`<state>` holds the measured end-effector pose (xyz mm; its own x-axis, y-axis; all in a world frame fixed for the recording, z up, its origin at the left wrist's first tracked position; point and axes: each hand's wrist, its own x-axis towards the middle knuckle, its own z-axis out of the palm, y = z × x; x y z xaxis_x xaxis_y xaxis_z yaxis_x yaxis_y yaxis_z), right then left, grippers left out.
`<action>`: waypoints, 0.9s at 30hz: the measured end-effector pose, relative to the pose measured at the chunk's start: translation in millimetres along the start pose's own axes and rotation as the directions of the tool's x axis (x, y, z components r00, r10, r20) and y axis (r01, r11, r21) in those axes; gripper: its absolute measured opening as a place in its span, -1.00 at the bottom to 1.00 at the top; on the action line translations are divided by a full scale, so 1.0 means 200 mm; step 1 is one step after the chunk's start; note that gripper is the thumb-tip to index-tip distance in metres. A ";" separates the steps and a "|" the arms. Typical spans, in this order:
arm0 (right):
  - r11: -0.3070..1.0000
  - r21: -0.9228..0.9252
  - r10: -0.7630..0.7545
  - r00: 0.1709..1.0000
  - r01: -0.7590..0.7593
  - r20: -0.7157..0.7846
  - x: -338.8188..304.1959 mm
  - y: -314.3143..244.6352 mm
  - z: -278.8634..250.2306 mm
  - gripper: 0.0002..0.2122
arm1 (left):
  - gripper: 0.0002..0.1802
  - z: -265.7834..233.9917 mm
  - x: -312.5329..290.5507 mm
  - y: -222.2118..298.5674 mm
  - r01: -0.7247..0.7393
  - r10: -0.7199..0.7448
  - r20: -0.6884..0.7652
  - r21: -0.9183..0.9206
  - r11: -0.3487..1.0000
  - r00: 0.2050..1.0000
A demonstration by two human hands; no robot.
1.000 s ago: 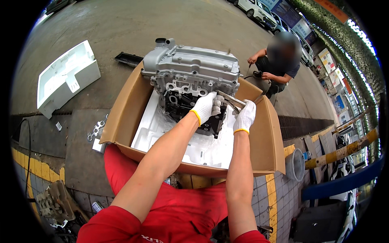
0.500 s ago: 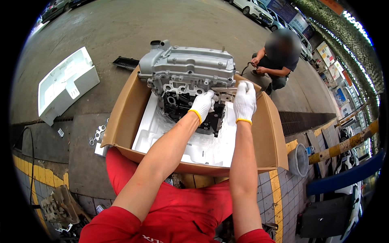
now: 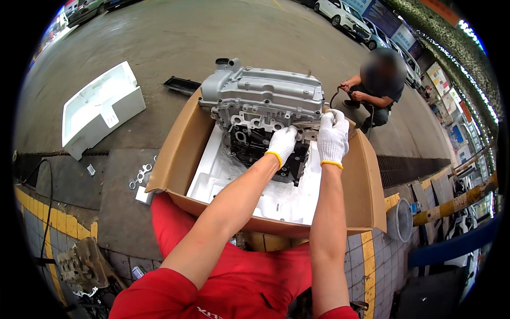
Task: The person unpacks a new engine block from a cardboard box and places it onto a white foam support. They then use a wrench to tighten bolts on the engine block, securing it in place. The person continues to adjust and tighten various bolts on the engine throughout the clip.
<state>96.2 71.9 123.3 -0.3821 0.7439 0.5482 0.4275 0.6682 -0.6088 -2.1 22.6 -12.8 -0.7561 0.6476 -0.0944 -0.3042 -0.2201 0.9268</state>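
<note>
A silver-and-black engine [image 3: 265, 93] stands upright in an open cardboard box [image 3: 172, 141], on white foam [image 3: 287, 199]. Both my hands wear white knit gloves with yellow cuffs. My left hand [image 3: 282, 144] is closed against the engine's near side, below the silver cover; its fingertips and what they pinch are hidden. My right hand [image 3: 333, 137] is closed at the engine's right end, raised a little higher. It grips the end of a slim metal wrench [image 3: 309, 127], mostly hidden, that runs along the engine toward my left hand.
A white foam cover [image 3: 101, 109] and a black tray [image 3: 181, 85] lie on the floor at left. Several gaskets [image 3: 142, 173] are beside the box. Right of it stands a grey bucket [image 3: 399, 220]. Another person [image 3: 380, 85] squats beyond, holding a dark hose [image 3: 336, 95].
The whole view has shifted, so the engine and box sit farther right and lower. My right hand has turned slightly, and the wrench shows less. My left hand stays at the same engine spot.
</note>
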 end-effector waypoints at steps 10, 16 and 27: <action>0.727 0.621 0.376 0.927 -0.295 0.000 -0.04 0.39 0.15 -0.81 | -0.47 -0.01 -0.07 0.11 0.249 -0.247 0.033 -0.187 0.950 0.968; 0.650 0.642 0.472 0.878 -0.406 0.077 -0.09 0.44 0.18 -0.77 | -0.52 -0.06 -0.02 0.10 0.346 -0.304 0.165 -0.421 0.839 0.938; 0.992 -0.125 0.040 0.995 -0.028 0.093 0.01 -0.06 -0.03 -0.48 | -0.66 -0.03 -0.04 0.08 0.240 -0.214 0.111 -0.354 0.904 0.971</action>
<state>95.0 65.2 133.9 -0.4397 0.7667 0.4677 0.5372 0.6419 -0.5472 -5.0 10.3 0.7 -0.6042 0.7569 -0.2491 -0.6615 -0.3022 0.6864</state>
